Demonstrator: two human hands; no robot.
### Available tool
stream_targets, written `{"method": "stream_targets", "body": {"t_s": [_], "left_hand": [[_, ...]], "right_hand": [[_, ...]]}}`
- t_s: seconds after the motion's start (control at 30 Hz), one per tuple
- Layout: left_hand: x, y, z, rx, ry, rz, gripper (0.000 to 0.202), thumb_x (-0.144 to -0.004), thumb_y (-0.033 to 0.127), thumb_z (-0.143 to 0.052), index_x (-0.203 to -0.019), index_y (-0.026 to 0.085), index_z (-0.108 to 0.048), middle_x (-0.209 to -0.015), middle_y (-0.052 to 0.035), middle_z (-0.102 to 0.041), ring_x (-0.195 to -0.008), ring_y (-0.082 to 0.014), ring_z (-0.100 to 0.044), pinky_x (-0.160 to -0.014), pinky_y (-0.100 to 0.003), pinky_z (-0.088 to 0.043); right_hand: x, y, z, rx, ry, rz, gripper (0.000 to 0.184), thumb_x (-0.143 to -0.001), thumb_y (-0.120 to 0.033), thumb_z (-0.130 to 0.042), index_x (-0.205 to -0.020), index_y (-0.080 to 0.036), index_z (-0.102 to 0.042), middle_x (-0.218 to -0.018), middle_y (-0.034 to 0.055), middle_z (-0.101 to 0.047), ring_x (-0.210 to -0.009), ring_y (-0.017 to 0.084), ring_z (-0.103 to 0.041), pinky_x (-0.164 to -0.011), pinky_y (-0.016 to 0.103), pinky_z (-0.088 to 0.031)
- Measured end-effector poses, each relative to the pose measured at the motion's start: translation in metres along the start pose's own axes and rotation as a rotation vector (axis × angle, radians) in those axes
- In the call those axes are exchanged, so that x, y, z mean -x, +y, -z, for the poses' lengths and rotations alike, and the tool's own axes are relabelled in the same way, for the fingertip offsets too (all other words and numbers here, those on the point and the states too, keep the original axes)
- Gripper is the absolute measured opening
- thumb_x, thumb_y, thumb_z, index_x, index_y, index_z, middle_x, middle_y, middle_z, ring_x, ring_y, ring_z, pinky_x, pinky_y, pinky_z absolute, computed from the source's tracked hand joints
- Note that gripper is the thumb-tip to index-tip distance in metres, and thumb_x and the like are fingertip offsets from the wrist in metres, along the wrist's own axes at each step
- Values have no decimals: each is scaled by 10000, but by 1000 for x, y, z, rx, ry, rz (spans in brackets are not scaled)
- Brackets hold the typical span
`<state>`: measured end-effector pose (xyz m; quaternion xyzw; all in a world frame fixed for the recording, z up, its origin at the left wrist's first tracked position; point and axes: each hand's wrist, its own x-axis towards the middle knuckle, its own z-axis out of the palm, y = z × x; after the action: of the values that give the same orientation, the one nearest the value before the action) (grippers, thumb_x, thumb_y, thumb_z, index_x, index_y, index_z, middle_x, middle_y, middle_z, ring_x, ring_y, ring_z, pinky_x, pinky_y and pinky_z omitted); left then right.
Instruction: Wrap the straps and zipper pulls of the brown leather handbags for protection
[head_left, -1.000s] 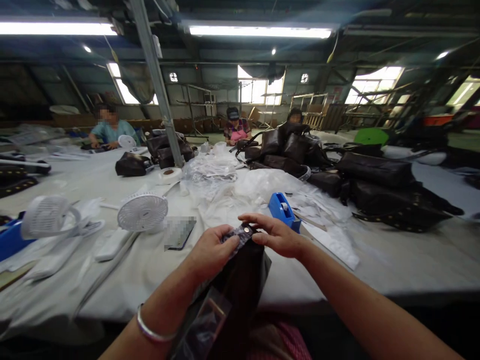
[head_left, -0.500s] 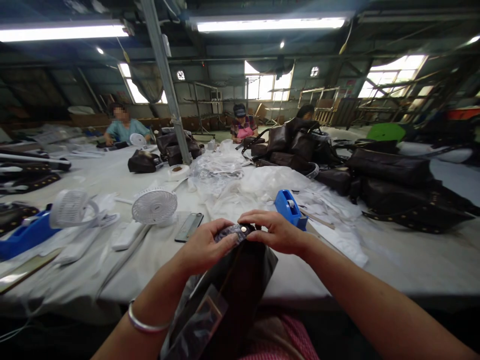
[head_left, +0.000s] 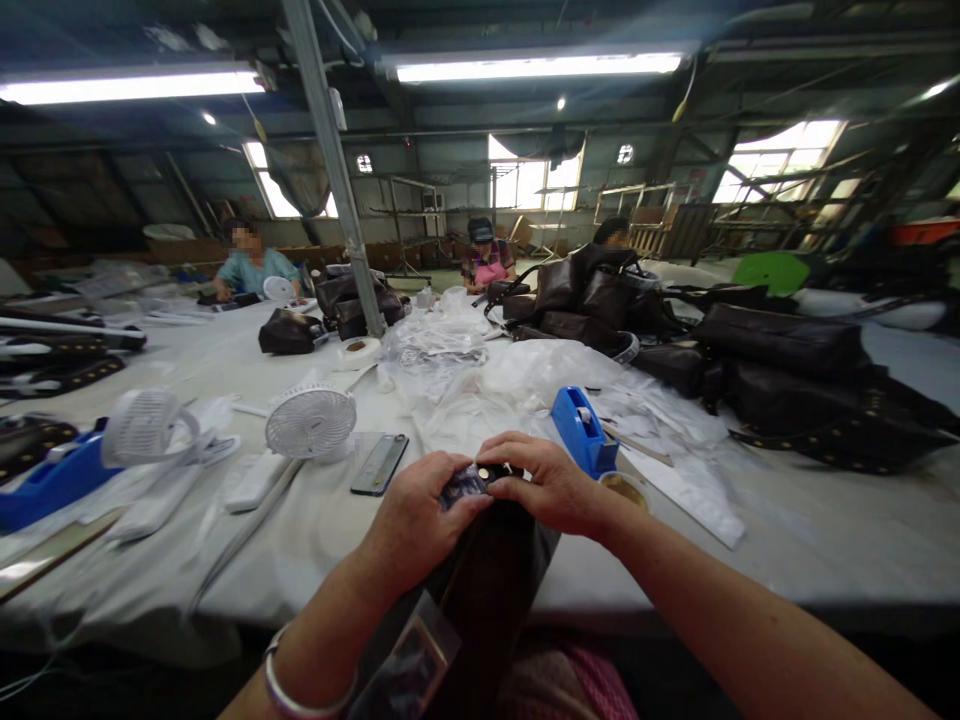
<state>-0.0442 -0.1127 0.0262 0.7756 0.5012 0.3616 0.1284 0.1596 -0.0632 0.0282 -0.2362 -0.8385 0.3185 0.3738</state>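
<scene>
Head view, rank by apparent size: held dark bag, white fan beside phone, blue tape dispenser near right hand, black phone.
1. Dark brown leather bag (nearest camera).
2. Round white plastic fan, blue plastic tape dispenser: alike.
3. Flat black phone.

The left hand (head_left: 416, 520) and right hand (head_left: 551, 485) meet on the top of a bag (head_left: 480, 590) at the near edge of the tabletop (head_left: 825, 540). A tape dispenser (head_left: 581, 430) stands just behind the right hand. A phone (head_left: 379, 464) lies behind the left hand, with a fan (head_left: 310, 422) to its left. Plastic wrapping (head_left: 442, 350) lies farther back in the middle, and a pile of bags (head_left: 780, 350) to the right.
</scene>
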Motion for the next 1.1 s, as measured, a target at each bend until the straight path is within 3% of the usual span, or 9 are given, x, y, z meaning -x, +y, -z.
{"method": "stream_targets", "body": {"t_s": [0.3,0.47,0.6,0.73,0.87,1.1], "left_hand": [[1,-6,-8,92,69,62,170,-804,270,-738,-959,204,-715,-880,-23,-729,-804,-180,-660,-765,-280,-492],[-1,-7,-6,52,49,1,124,-827,239,-715,-940,188,-711,-851,-28,-722,-797,-179,-658,-765,-280,-487],[-1,-10,-4,-1,49,-46,114,-844,234,-701,-941,174,-695,-840,-36,-712,-803,-183,-656,-763,-282,-483],[0,-12,-4,-8,66,-69,107,-845,225,-701,-942,182,-686,-844,-34,-712,-804,-187,-658,-758,-289,-486],[1,-11,-5,6,71,-107,121,-839,212,-710,-953,182,-683,-845,-33,-710,-797,-185,-657,-743,-288,-489],[1,-7,-6,-12,56,-128,132,-849,217,-702,-970,172,-675,-849,-41,-705,-803,-197,-658,-737,-302,-490]], "right_hand": [[-2,3,-5,9,15,-12,233,-859,-186,-648,-1070,-227,-738,-1047,65,-701,-1010,199,-638,-940,347,-494],[-3,8,-9,27,18,-6,243,-878,-224,-641,-1100,-234,-740,-1065,68,-700,-1027,197,-645,-960,335,-493],[-1,12,-7,13,-36,-17,312,-916,-259,-596,-1211,-228,-693,-1212,86,-665,-1154,212,-599,-1047,362,-441],[2,19,-2,-180,-106,-184,379,-929,-334,-573,-1286,-224,-634,-1336,72,-611,-1247,227,-542,-1094,389,-383],[-1,22,0,-473,-134,-414,310,-904,-348,-600,-1173,-206,-662,-1098,39,-693,-1006,188,-620,-920,338,-466],[-9,19,-2,-777,-145,-514,299,-759,-286,-767,-1016,-164,-676,-899,4,-679,-794,115,-596,-756,236,-441]]}}
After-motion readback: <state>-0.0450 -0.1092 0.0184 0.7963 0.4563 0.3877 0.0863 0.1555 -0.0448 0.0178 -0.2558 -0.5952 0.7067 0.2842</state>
